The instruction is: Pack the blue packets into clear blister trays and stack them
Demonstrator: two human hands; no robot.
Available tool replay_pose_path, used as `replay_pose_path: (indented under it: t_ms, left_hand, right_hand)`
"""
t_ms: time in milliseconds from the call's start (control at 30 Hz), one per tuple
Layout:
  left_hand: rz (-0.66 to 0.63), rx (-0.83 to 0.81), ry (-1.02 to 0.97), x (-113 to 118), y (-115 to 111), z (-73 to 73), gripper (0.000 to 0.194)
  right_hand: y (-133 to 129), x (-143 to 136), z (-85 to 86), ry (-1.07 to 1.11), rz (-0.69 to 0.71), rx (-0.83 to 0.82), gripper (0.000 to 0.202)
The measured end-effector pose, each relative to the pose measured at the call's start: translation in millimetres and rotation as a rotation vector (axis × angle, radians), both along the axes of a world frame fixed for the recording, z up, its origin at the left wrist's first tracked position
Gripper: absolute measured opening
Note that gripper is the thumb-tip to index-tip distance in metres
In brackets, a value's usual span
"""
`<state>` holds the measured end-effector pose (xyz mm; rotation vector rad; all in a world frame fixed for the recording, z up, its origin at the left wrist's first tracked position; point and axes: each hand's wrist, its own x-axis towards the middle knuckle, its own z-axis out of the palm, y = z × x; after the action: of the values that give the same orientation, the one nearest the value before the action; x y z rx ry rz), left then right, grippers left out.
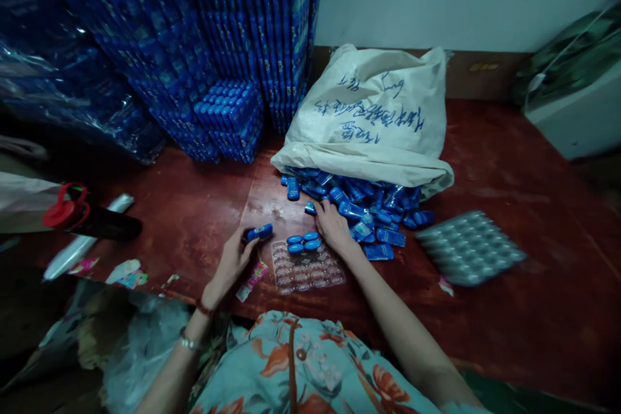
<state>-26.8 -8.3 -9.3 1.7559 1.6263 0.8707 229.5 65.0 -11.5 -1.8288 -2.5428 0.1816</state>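
Note:
My left hand (236, 252) is closed on a small blue bottle-like pack (262, 231) with a printed label, held just left of a clear plastic tray (310, 278) with rounded hollows. Several blue packs (304, 242) sit in the tray's far rows; the hollows nearer me hold none. Beyond the tray, my right hand (332, 223) pinches another small blue pack (310, 207) at its fingertips. Beside that hand lies a loose heap of blue packs (378, 207), spilling from the mouth of a white woven sack (369, 103) with handwriting on it.
Filled trays of blue packs (276, 32) stand in tall stacks at the back left. A stack of empty trays (470, 247) lies to the right. Toward the left are a dark bottle with a red lid (65, 210), a plastic roll (87, 242) and a pink wrapper (252, 281).

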Motion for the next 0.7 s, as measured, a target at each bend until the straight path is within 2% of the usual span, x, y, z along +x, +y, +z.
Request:
replay_pose_path:
  t_ms: [67,100,200,300,400,500,567,700]
  left_hand:
    - [0.068,0.006,-0.047,3,-32,6.9,0.021]
    - [0.059,0.027,-0.054,8,-44,9.0,0.019]
    - [-0.086,0.129,-0.007,29,-59,7.1,0.024]
    - [-0.245,0.193,0.152,42,-49,-2.7,0.040]
    - [-0.367,0.210,0.300,42,-34,-8.0,0.043]
    - [-0.497,0.216,0.391,37,-22,-1.6,0.037]
    - [-0.573,0.216,0.446,35,-18,6.9,0.032]
    - [-0.684,0.209,0.568,44,-14,20.6,0.025]
  right_hand:
    - [-8,3,-1.3,0.002,-0.073,-0.018,0.037]
    - [-12,5,-2.0,0.013,-0.107,-0.027,0.035]
    - [-25,15,-3.7,0.141,-0.146,-0.025,0.031]
    - [-41,29,-2.5,0.486,-0.181,0.045,0.031]
    - [-63,44,3.8,0.873,-0.380,0.111,0.032]
    - [-90,55,12.4,1.100,-0.530,0.123,0.031]
    - [-108,56,16.1,1.125,-0.501,0.112,0.025]
    - [-128,38,11.4,0.942,-0.257,0.132,0.024]
